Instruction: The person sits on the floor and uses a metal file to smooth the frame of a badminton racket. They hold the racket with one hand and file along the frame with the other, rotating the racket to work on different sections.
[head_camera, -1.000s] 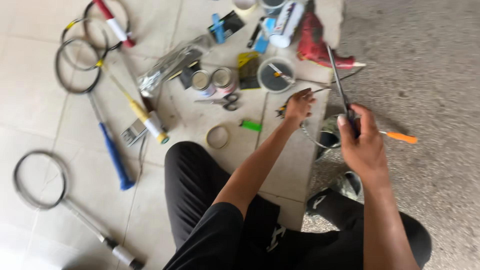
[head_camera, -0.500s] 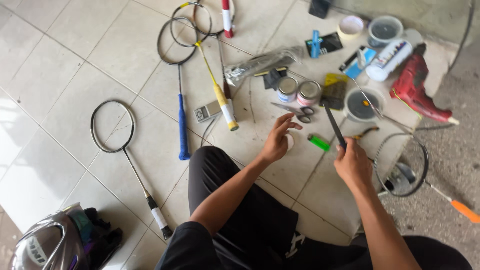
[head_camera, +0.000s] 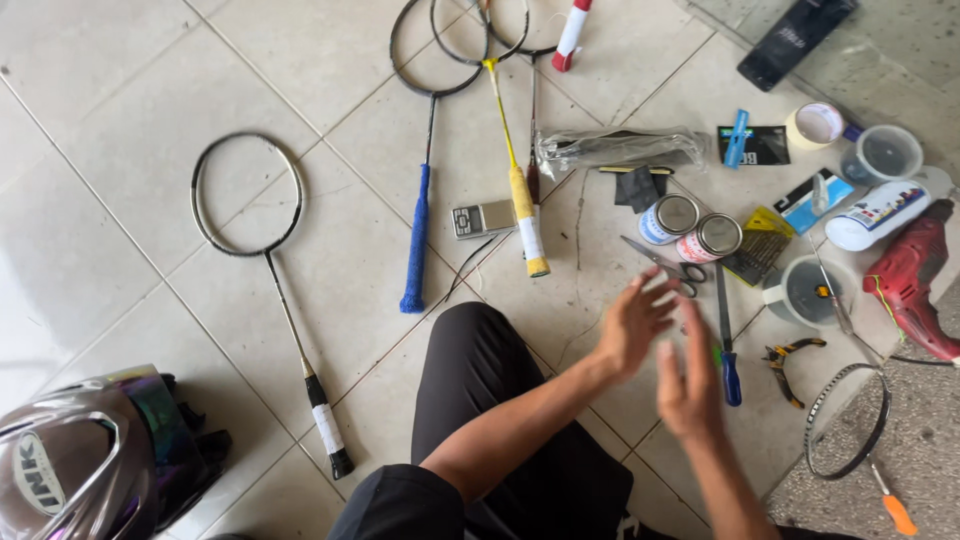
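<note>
While both hands hover blurred above the tiled floor (head_camera: 120, 120), the scene reads like this:
Left hand (head_camera: 632, 322): fingers spread, its grip holding nothing, just over the scissors (head_camera: 668, 262).
Right hand (head_camera: 688, 375): raised edge-on, grip loose and empty as far as the blur allows.
Blue-handled file (head_camera: 726, 335): flat on the floor just beside the right hand, handle toward the person, likely for easy pickup.
Two tins (head_camera: 690, 228): upright, touching, just beyond the scissors.
Rackets: unstrung frame (head_camera: 268, 240) well apart at left; blue-handled racket (head_camera: 420, 190) and yellow one (head_camera: 515, 170) side by side, handles toward the person.
</note>
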